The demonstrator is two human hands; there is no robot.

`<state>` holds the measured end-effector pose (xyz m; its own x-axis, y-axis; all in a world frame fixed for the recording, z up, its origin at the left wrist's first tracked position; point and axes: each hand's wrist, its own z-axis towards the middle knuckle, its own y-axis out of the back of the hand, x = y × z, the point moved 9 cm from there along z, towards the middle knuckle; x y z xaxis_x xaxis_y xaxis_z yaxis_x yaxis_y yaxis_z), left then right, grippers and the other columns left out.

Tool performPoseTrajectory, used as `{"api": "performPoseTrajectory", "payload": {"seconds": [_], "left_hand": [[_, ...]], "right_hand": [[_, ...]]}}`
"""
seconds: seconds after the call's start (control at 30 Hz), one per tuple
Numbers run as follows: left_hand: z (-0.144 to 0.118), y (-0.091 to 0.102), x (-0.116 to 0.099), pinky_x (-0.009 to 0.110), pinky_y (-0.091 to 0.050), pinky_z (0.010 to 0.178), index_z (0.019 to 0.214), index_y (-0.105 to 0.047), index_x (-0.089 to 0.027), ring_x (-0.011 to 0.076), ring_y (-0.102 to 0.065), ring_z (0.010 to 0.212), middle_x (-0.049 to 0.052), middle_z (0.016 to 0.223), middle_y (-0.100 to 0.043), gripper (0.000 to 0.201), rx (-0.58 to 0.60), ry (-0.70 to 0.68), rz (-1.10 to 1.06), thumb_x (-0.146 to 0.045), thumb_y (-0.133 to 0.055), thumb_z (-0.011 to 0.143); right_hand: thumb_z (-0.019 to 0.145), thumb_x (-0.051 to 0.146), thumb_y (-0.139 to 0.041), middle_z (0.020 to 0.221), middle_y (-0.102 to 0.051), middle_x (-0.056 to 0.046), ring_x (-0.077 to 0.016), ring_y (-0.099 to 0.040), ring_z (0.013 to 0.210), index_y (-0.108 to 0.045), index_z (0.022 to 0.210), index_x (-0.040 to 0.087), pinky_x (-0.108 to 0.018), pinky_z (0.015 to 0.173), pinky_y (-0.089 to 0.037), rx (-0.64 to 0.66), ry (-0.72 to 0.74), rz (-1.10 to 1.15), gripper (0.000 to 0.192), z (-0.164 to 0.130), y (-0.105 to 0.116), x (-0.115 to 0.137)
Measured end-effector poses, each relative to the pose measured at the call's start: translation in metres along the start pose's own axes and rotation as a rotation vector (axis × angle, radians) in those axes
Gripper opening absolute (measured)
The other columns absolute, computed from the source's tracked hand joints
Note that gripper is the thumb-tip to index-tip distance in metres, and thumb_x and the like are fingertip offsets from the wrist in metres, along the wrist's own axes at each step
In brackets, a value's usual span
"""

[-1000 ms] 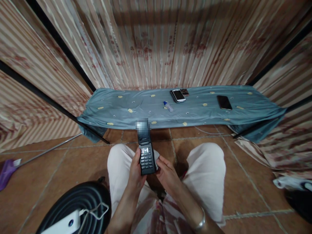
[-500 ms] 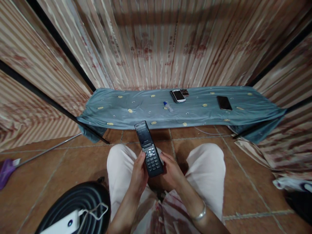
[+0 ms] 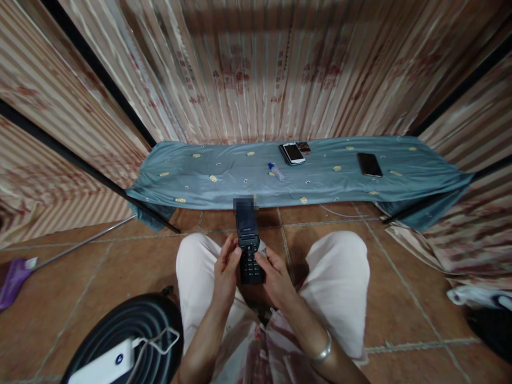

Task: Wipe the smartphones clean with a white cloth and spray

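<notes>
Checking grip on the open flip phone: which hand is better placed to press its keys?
Likely the right hand: its thumb lies on the flip phone keypad, while the left hand cradles its side.

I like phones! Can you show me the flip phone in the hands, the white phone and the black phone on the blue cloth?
flip phone (image 3: 248, 250), head view, hinge area.
white phone (image 3: 294, 153), head view, screen.
black phone (image 3: 369, 164), head view, screen.

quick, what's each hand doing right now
Left hand: closed around the left edge of the open flip phone.
Right hand: closed on the phone's right edge, thumb on the keypad.
</notes>
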<state>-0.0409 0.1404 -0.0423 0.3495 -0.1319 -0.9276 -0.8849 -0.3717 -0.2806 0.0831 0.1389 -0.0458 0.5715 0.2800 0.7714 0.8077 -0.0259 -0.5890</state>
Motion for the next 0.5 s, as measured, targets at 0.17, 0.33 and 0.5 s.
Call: {"api": "performPoseTrajectory", "payload": {"seconds": [0.17,0.33,0.5], "left_hand": [[-0.005,-0.015,-0.001,0.039,-0.043,0.103,0.114,-0.070,-0.019,0.0265,-0.062,0.113,0.009,0.118,-0.070,0.056,0.049,-0.010,0.078,-0.039,-0.080,0.062],[-0.003,-0.013,-0.001,0.040,-0.041,0.105,0.114,-0.070,-0.018,0.0261,-0.061,0.115,0.009,0.120,-0.069,0.056,0.029,-0.016,0.120,-0.035,-0.081,0.062],[-0.003,-0.006,0.004,0.041,-0.038,0.108,0.116,-0.069,-0.019,0.0266,-0.059,0.118,0.009,0.121,-0.068,0.058,0.026,0.044,0.068,-0.035,-0.083,0.061]], "right_hand": [[0.089,0.037,-0.057,0.103,-0.073,-0.004,-0.0204,-0.067,0.096,-0.064,0.119,0.020,-0.031,0.089,-0.051,-0.051,0.208,-0.491,0.035,-0.007,0.003,0.018],[0.093,0.033,-0.048,0.111,-0.073,-0.007,-0.0214,-0.066,0.105,-0.063,0.123,0.021,-0.031,0.091,-0.052,-0.019,0.316,-0.720,0.036,-0.024,-0.015,0.036],[0.095,0.042,-0.044,0.130,-0.065,-0.007,-0.0219,-0.059,0.122,-0.065,0.125,0.021,-0.034,0.105,-0.045,-0.055,0.313,-0.626,0.042,-0.028,-0.013,0.038]]}}
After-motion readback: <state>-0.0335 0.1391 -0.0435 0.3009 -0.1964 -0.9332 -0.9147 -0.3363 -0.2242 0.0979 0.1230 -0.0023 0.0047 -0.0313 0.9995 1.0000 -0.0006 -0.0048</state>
